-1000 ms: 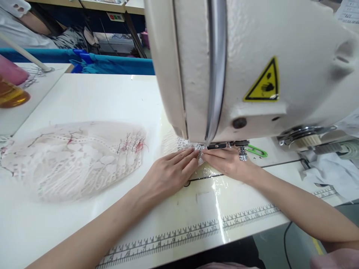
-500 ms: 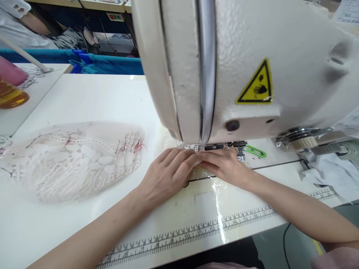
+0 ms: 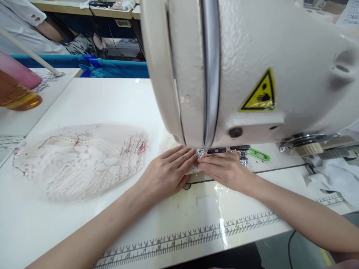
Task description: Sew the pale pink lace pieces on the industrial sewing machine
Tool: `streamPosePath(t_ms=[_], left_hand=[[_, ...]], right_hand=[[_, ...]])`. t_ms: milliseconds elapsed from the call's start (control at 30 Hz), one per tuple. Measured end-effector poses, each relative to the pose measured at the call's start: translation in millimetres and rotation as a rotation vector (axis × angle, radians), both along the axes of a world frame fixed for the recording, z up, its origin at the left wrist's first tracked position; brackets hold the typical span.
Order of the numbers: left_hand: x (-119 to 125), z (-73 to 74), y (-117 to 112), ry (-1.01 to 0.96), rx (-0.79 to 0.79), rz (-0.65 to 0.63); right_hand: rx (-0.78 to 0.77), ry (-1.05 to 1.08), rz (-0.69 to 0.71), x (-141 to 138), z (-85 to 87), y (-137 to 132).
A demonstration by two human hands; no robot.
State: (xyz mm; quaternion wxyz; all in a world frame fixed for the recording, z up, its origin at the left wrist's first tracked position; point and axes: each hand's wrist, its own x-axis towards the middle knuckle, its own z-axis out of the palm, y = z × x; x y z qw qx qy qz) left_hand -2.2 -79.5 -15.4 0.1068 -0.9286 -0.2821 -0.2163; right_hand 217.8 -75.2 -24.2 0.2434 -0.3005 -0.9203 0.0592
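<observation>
My left hand (image 3: 168,172) lies flat on the white table, fingers stretched together and pressing on a small piece of white lace (image 3: 200,153) just under the head of the cream sewing machine (image 3: 252,67). My right hand (image 3: 224,170) lies flat opposite it, fingertips meeting the left ones on the same lace near the presser foot (image 3: 217,150). Most of the lace piece is hidden by the fingers and the machine head.
A pile of white lace pieces with red threads (image 3: 81,158) lies to the left. A green clip (image 3: 259,154) sits behind my right hand. An amber bottle (image 3: 17,95) stands far left. A printed ruler (image 3: 196,235) runs along the table's front edge. Another person sits beyond the table (image 3: 30,22).
Both hands stayed on the lace by the presser foot, sliding it slightly under the machine head and back. The view shifted a little downward.
</observation>
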Motion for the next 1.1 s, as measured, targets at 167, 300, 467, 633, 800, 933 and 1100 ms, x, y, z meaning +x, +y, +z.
streamPosePath(t_ms=[167,300,467,633,800,933,1100], left_hand=[[3,0.0,-1,0.010,0.037,0.004],[4,-0.2,-3,0.015,0.043,0.025],[5,-0.8,-4,0.012,0.023,0.065],[9,-0.1,-8,0.021,0.023,0.088],[13,0.6,-11,0.040,0.013,0.125],[16,-0.3,-12,0.046,0.037,0.150],[18,-0.6,-12,0.060,0.053,0.155]], right_hand=[[0.049,0.032,0.014,4,-7.3,1],[0.050,0.032,0.014,5,-9.2,1],[0.067,0.041,0.009,7,-10.6,2],[0.095,0.048,-0.001,8,-10.2,3],[0.185,0.053,-0.019,9,-1.0,4],[0.241,0.015,-0.103,9,4.1,2],[0.214,0.000,-0.279,10,5.4,-3]])
